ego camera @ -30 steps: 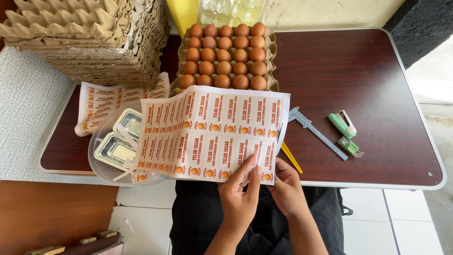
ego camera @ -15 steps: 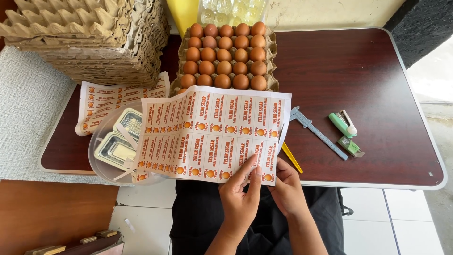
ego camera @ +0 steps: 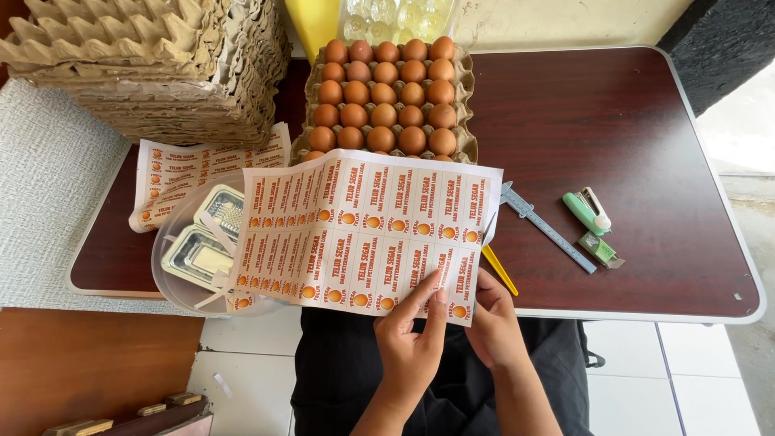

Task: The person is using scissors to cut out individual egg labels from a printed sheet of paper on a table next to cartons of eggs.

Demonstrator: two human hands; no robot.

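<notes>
– Where is the white sheet of orange-printed rectangular labels [ego camera: 363, 230]?

– Above the near table edge, long axis running left to right, far edge tilted up toward the cardboard tray of brown eggs [ego camera: 386, 93].

– And the hands?

– The left hand [ego camera: 412, 343] and right hand [ego camera: 492, 327] pinch its near right corner from below. A second printed label sheet [ego camera: 182, 169] lies flat at the left, beside stacked grey egg cartons [ego camera: 153, 64].
</notes>
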